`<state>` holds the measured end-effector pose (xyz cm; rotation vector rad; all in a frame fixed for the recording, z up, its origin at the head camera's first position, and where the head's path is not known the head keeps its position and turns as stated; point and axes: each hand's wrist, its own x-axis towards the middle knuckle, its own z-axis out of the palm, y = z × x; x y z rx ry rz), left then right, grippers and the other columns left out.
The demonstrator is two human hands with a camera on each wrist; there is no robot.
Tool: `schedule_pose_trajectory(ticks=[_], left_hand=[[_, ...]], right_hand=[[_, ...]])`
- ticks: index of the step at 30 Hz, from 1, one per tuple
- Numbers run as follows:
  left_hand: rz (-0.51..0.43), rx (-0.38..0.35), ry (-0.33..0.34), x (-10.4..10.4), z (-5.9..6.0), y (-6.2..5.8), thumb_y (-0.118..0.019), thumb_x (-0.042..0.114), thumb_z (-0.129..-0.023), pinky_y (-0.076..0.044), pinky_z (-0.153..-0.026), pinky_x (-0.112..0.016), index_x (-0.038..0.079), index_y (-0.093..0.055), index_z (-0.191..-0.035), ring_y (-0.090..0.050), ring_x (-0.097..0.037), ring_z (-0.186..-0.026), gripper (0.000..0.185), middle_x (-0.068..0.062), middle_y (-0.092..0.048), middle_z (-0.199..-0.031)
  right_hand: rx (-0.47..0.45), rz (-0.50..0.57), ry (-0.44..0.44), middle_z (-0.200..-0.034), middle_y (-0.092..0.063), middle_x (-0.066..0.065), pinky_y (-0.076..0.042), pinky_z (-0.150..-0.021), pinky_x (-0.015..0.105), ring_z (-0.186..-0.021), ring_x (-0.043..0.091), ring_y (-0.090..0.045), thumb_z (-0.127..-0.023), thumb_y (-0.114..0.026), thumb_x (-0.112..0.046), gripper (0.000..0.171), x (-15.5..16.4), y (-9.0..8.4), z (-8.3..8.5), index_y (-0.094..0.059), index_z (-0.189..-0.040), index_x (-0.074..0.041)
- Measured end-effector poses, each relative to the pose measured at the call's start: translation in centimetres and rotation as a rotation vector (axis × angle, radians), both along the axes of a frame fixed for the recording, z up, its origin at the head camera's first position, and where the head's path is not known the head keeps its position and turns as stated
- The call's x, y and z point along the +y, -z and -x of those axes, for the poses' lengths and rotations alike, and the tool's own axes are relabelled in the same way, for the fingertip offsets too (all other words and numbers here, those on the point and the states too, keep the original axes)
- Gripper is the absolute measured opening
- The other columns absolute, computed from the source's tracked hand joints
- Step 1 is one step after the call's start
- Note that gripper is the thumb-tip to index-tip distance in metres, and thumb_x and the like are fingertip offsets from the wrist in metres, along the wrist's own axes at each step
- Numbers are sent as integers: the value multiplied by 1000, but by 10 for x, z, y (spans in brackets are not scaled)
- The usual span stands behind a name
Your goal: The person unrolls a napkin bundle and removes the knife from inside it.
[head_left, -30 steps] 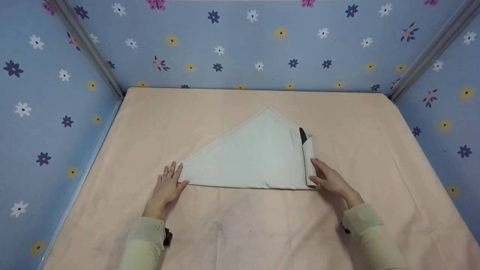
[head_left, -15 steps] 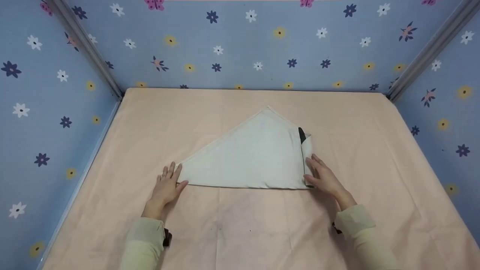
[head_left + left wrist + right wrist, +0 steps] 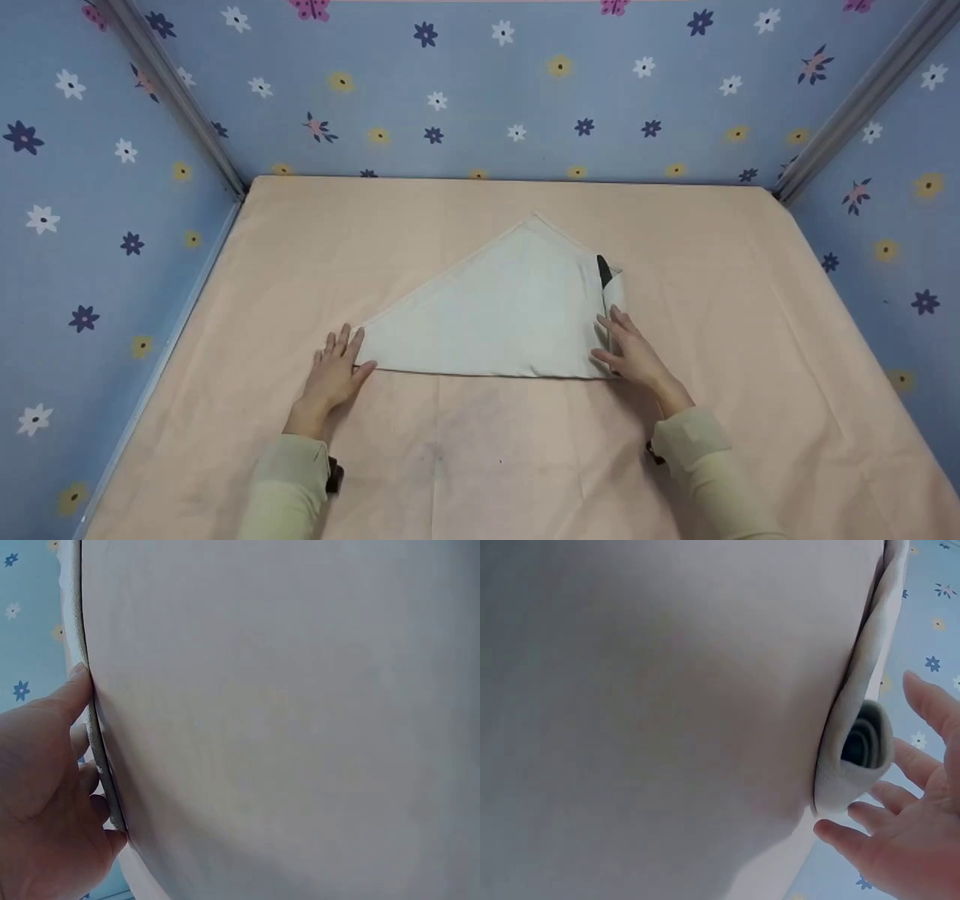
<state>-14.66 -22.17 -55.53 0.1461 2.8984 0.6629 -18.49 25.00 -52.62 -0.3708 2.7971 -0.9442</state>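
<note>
A peach-coloured sheet (image 3: 465, 465) covers a flat surface and shows faint fold creases and a few small dark specks near the front. Three blue walls enclose it: a back wall (image 3: 480, 97), a left wall (image 3: 82, 247) and a right wall (image 3: 900, 247), all printed with small white, yellow and dark blue flowers. Grey metal posts (image 3: 176, 97) stand slanted in both back corners. The light is soft and even.

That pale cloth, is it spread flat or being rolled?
Partly rolled: the cloth shows a spiral roll at its right edge; the rest lies flat, triangular.
</note>
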Motion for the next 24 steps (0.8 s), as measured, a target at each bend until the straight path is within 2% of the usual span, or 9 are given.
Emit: schedule_pose_trajectory(ticks=[6,24], left_hand=[[6,-8,-5,0,0,0,-42,36,-93,-3,-100,-59,1,-16,-140,0,-44,-129,64,-25,-5,-144],[3,8,-6,0,-1,-2,-43,36,-93,-5,-100,-59,1,-19,-140,-2,-44,-129,63,-24,-8,-144]], right_hand=[[-33,-32,20,-145,-11,22,-14,-104,49,-132,38,-5,-84,-62,-22,63,-3,2,1,-33,-136,-1],[-64,-85,-15,-145,-8,21,-13,-103,50,-131,38,-4,-82,-65,-19,68,7,2,3,-29,-136,2]])
